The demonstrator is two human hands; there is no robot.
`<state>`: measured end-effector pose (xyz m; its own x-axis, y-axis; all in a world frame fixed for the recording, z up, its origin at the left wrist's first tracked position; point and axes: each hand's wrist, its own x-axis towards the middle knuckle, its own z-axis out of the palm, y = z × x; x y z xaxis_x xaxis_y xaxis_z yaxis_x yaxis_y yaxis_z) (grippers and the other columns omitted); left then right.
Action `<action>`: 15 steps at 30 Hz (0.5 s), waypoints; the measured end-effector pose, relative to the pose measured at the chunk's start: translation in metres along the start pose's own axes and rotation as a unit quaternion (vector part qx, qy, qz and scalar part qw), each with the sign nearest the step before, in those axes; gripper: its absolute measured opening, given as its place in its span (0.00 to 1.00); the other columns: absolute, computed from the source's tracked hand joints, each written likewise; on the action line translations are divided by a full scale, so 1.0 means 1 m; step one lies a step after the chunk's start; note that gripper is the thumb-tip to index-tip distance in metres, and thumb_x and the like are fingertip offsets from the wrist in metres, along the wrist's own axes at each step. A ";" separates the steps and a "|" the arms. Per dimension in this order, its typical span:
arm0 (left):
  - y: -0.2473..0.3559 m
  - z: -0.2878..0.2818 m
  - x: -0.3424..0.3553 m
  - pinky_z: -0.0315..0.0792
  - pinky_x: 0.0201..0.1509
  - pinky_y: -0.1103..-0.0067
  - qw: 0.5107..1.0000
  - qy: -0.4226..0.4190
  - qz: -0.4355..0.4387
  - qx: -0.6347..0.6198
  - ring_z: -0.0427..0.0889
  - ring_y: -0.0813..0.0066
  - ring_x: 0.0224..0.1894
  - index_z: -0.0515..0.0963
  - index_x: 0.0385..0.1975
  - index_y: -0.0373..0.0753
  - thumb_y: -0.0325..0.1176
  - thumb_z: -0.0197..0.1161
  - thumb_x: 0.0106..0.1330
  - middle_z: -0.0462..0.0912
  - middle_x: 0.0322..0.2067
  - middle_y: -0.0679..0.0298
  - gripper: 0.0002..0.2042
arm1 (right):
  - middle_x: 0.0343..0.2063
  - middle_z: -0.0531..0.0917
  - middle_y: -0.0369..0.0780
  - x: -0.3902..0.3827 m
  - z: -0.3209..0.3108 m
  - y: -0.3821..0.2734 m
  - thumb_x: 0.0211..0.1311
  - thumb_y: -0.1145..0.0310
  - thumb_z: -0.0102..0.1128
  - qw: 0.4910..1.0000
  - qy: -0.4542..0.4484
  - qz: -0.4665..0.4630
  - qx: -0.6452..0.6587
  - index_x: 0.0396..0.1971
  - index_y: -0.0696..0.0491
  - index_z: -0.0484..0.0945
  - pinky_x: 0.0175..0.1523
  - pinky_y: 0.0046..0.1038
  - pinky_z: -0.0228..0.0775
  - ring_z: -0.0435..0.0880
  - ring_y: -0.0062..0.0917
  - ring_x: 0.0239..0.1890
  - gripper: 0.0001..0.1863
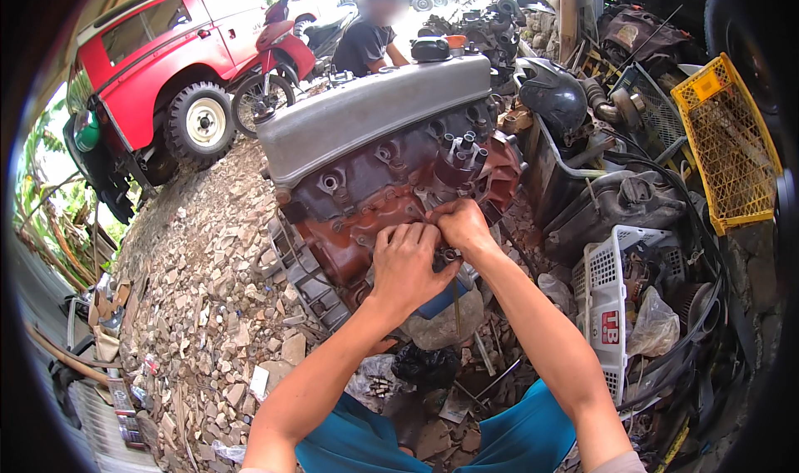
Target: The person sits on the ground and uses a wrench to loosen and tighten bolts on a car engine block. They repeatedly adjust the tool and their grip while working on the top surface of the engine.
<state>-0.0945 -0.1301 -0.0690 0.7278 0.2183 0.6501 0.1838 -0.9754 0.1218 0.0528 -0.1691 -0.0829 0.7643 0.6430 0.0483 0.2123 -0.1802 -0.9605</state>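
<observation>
An engine [333,252] with a rust-red block, darker head and long grey valve cover [366,103] stands before me. A black distributor [458,165] rises from its right part. My left hand [406,265] rests at the block's lower middle with fingers bent, its thumb beside a small metal fitting; what it grips, if anything, is unclear. Just right and slightly higher, my right hand [456,227] is closed against the block below the distributor, and its fingertips hide what they hold. A blue object [437,302] lies under my hands.
A person [362,49] sits behind the engine near a red motorbike [279,65] and red vehicle [154,49]. Gravel [200,298] covers the left ground. A helmet [549,94], yellow crate [724,140], white crate [603,307] and black containers crowd the right. Scrap and bags lie below the engine.
</observation>
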 end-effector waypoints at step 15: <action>-0.001 -0.024 -0.014 0.79 0.34 0.70 0.996 0.034 -0.034 -0.077 0.87 0.58 0.31 0.84 0.39 0.36 0.34 0.69 0.60 0.87 0.34 0.55 0.11 | 0.30 0.84 0.40 -0.001 0.014 0.001 0.64 0.70 0.63 0.990 -0.079 0.020 0.119 0.43 0.65 0.80 0.35 0.26 0.74 0.81 0.21 0.29 0.14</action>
<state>-0.1205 -0.1335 -0.0606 0.6691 0.2870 0.6856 0.1241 -0.9526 0.2777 0.0436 -0.1592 -0.0877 0.6609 0.7503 -0.0162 0.0201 -0.0393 -0.9990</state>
